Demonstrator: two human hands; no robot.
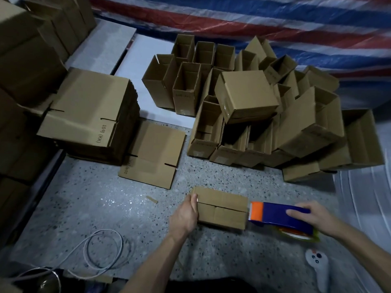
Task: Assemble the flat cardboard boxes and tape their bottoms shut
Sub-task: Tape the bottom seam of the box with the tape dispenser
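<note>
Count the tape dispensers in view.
1. The blue-and-orange tape dispenser is held by the right hand, at the right end of the cardboard box gripped by the left hand. Others may be hidden.

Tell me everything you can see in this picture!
small box: one, brown, on the floor between the hands
tape dispenser: one, blue and orange, at the small box's right end
flat boxes: one tall stack, brown, left of middle
loose flat box: one, brown, on the floor beside the stack
built boxes: big pile, too many to count, brown, upper right
cable: one, white, coiled, bottom left
tarp: one, red, white and blue stripes, along the back
floor: speckled grey
left hand: grips the small box's left end
right hand: holds the tape dispenser
</note>
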